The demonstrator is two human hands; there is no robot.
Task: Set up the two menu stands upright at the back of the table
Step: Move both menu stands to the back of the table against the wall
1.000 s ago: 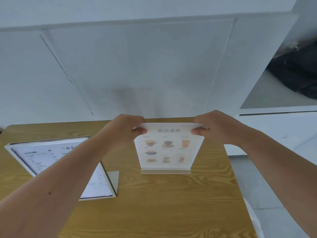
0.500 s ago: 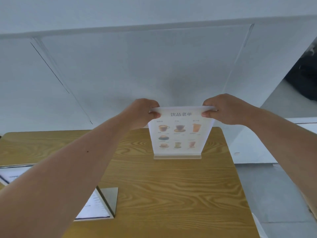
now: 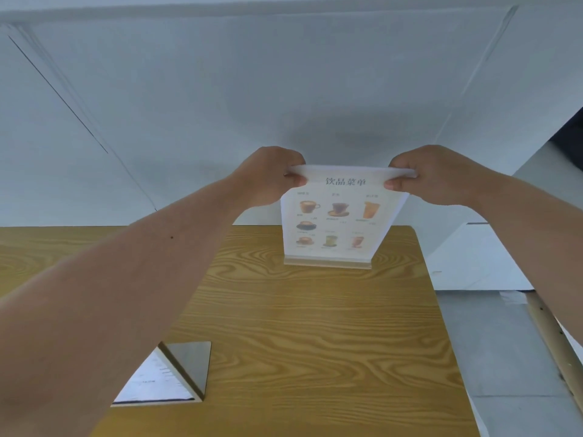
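A drinks menu stand [image 3: 339, 222], a clear sheet with pictures of cups, stands upright on its wooden base near the back right of the wooden table [image 3: 315, 326]. My left hand [image 3: 268, 176] pinches its top left corner and my right hand [image 3: 432, 175] pinches its top right corner. The second menu stand [image 3: 167, 378], with printed text, lies flat near the table's front left, its base plate sticking up; my left forearm hides most of it.
A white wall [image 3: 284, 89] rises directly behind the table's back edge. To the right of the table is grey floor [image 3: 504, 357] and a white panel. A dark object shows at the far right edge.
Both hands have carried the drinks menu stand away from me toward the table's back edge and slightly right. The view shifted, so the flat stand now sits lower left.
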